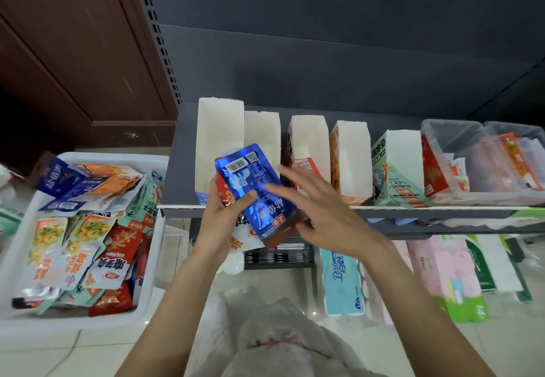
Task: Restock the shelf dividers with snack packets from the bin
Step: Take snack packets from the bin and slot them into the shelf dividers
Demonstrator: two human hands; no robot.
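Packets (253,196) gripped in left hand (224,208).

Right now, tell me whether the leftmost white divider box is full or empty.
Empty, as far as visible: the leftmost white divider box shows bare white walls; its front bottom hides behind the blue packet.

Shiny blue packet (255,190) with white print — white bin (88,322), white dividers (219,137), grey shelf (181,152).

A blue packet (256,190) hides most of the packets behind it; clear tubs (483,152) run off the right edge.
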